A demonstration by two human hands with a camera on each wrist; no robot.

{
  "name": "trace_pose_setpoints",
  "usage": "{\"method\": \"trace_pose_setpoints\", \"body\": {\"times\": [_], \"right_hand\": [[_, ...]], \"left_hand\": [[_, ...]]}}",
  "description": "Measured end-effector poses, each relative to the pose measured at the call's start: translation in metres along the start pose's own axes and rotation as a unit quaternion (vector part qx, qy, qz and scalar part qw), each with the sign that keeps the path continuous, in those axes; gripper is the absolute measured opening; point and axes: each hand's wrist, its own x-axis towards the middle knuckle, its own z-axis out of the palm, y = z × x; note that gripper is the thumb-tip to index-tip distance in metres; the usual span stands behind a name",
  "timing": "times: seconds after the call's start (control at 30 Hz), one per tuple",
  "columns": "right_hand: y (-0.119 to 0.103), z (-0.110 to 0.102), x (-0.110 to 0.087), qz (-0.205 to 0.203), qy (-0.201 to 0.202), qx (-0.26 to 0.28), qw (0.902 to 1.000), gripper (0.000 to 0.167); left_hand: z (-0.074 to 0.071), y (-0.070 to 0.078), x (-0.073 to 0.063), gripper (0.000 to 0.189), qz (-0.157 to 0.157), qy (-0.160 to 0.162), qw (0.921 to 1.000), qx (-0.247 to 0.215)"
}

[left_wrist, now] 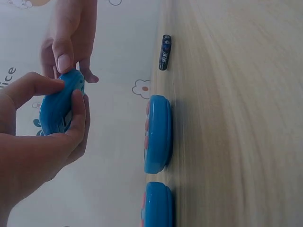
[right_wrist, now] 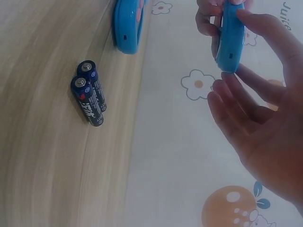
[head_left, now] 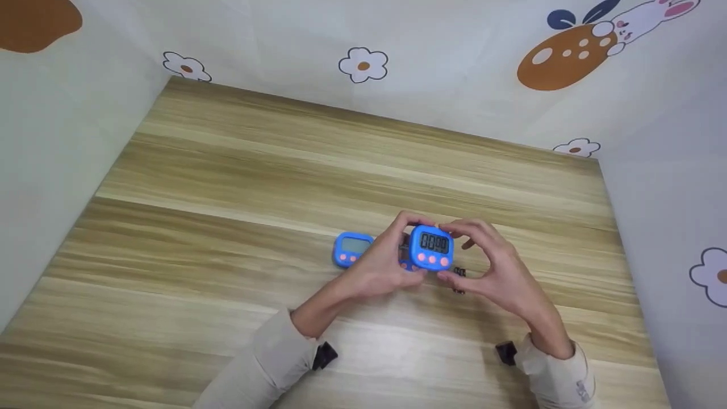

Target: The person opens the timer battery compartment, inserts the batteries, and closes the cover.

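Note:
Both hands hold a blue kitchen timer (head_left: 431, 249) up over the wooden table, its screen lit with digits above a row of pink buttons. My left hand (head_left: 381, 266) grips its left side, thumb on the lower edge and fingers along the top. At the other side, my right hand (head_left: 500, 270) pinches it with thumb and fingertips at the bottom and top edges. A second blue timer (left_wrist: 158, 135) lies on the table below, mostly hidden by the hands in the head view. Left of it, a third timer (head_left: 353, 244) with a blank screen is partly covered by my left hand.
Two dark blue batteries (right_wrist: 90, 97) lie side by side on the table, below my right thumb in the head view. A pale wall sheet (head_left: 272, 51) printed with flowers and fruit stands around the wooden tabletop (head_left: 284, 165).

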Motion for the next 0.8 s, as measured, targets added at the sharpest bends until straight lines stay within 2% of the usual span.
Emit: {"method": "trace_pose_setpoints", "body": {"times": [0.23,0.33,0.4,0.5,0.63,0.8], "right_hand": [[0.019,0.009,-0.003,-0.012,-0.008,-0.015,0.9998,0.071],[0.028,0.015,-0.003,-0.016,-0.012,-0.03,0.9994,0.071],[0.029,0.022,0.0,-0.018,-0.016,-0.043,0.9988,0.07],[0.024,0.036,0.01,-0.027,-0.022,-0.072,0.9967,0.068],[0.013,0.061,0.028,-0.042,-0.032,-0.106,0.993,0.066],[0.0,0.099,0.054,-0.048,-0.048,-0.124,0.99,0.065]], "left_hand": [[-0.002,0.0,-0.005,0.073,-0.003,0.002,1.0,0.004],[-0.006,0.001,-0.009,0.074,-0.002,0.004,0.9989,0.047],[-0.012,0.003,-0.013,0.075,-0.007,0.005,0.9958,0.091],[-0.027,0.006,-0.022,0.074,-0.009,0.007,0.9859,0.167],[-0.057,0.008,-0.037,0.07,-0.006,0.008,0.9677,0.252],[-0.094,0.009,-0.057,0.07,-0.028,0.007,0.9437,0.33]]}}
